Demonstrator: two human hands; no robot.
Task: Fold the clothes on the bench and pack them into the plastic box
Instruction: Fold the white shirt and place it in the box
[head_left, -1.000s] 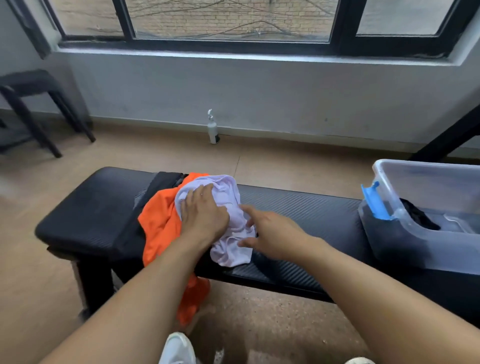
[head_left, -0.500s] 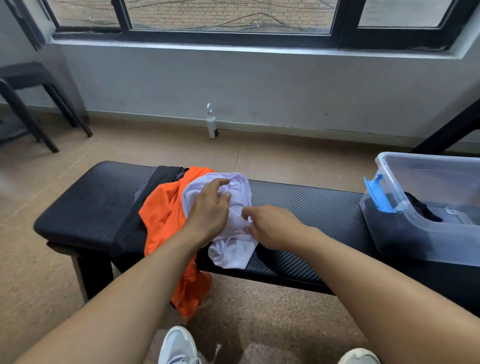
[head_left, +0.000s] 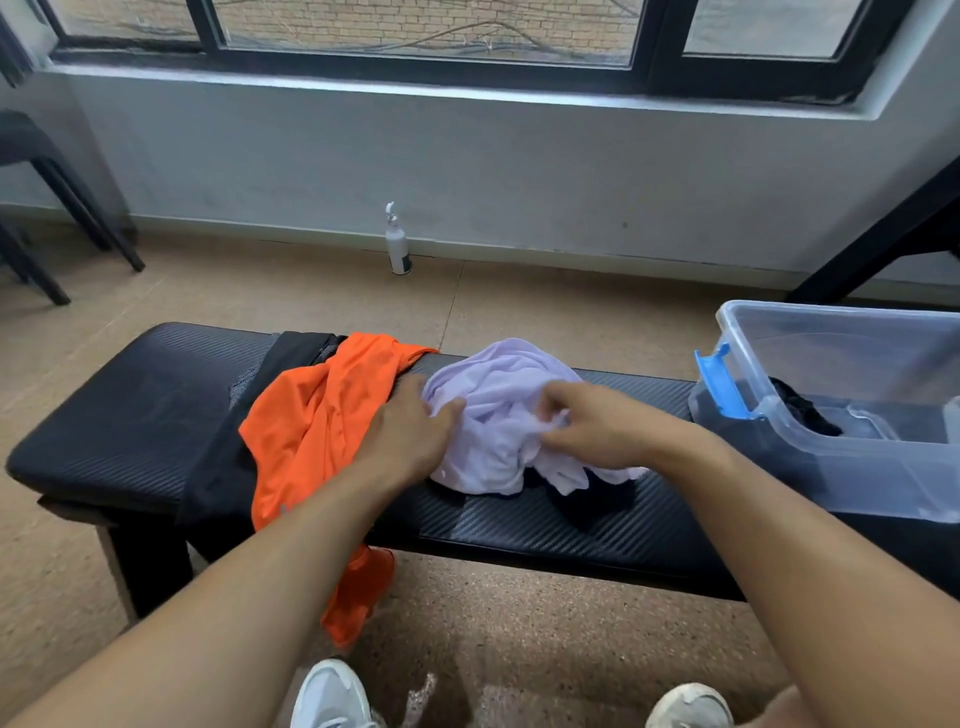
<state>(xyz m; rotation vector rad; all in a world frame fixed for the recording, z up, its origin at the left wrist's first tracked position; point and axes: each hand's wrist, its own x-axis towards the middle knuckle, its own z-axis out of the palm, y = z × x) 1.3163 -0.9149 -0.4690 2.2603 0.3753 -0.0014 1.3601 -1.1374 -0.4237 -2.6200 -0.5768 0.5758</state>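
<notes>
While the left hand (head_left: 410, 436) steadies it flat-palmed, the crumpled lilac cotton garment (head_left: 498, 415) has slid right, clear of the orange shirt (head_left: 311, 415). Right hand (head_left: 597, 426) now pinches lilac cloth; folding can begin.

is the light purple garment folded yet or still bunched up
Still bunched up. The light purple garment lies in a crumpled heap on the bench, with the left hand and right hand on it.

Left hand (head_left: 410, 441) flat; right hand (head_left: 597, 423) fingers pinched.

A pale lilac garment (head_left: 498, 410), an orange garment (head_left: 311, 415) and a black garment (head_left: 218, 467) lie on the black, weave-textured desk (head_left: 130, 405); the clear plastic box (head_left: 841, 395) has a blue latch (head_left: 719, 382).
</notes>
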